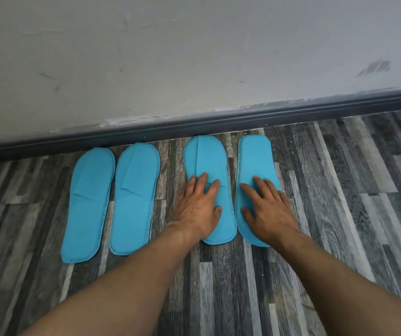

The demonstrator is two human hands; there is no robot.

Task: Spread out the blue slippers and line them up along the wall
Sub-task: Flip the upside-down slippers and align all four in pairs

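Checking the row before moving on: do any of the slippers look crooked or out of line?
Slightly. The far-left flat blue fabric slipper tilts, toe toward the right, and sits lower than the rest. The two under the left hand and right hand reach closer to the dark skirting board. Nothing looks damaged.

Four blue slippers [134,197] on floor [340,214]
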